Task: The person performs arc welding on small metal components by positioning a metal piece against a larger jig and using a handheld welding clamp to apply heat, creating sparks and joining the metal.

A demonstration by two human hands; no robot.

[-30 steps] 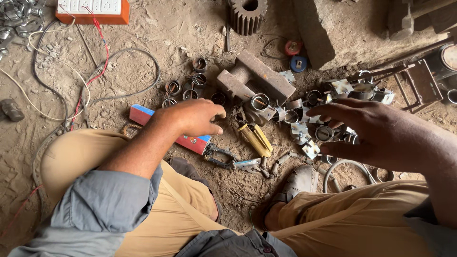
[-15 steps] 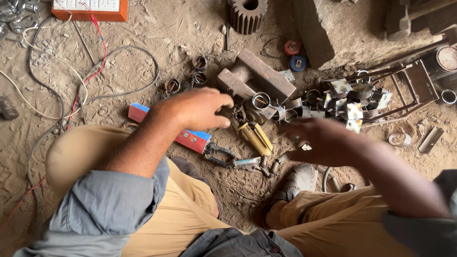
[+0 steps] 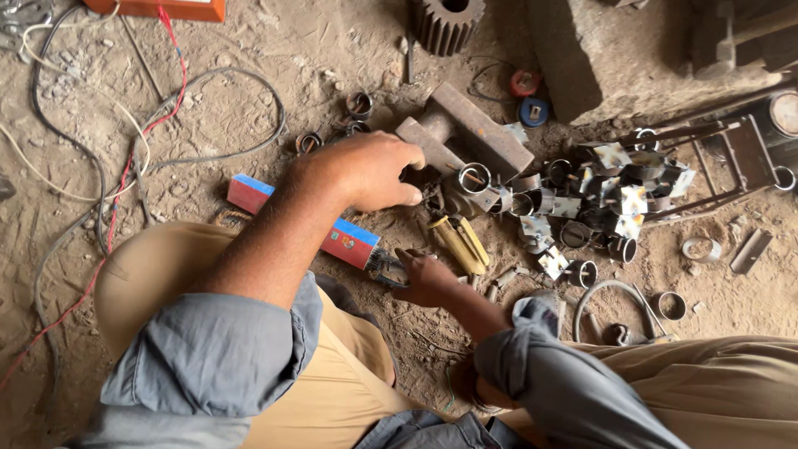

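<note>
While the left hand (image 3: pixel 370 170) hovers palm-down w/ fingers loosely curled over short metal pipe rings (image 3: pixel 478 179) on the dirt floor (image 3: pixel 274 50), nothing is pinched; a red-blue box (image 3: pixel 337 237) lies under its wrist. R hand (image 3: pixel 426 278) curls at pliers (image 3: pixel 386 266), beside a yellow-handled tool (image 3: pixel 459 241); grip unclear.

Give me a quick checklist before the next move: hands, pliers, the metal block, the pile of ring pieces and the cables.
1. Left hand free to act: cannot tell; it hovers palm-down by the metal block, fingers curled, contents hidden.
2. Right hand on the pliers: ok; fingertips are at the dark handles.
3. Pliers grasped firmly: cannot tell; the grip is hidden.
4. Pile of ring pieces apart from both hands: ok; it lies to the right.
5. Cables away from the hands: ok; they lie on the ground at left.
</note>
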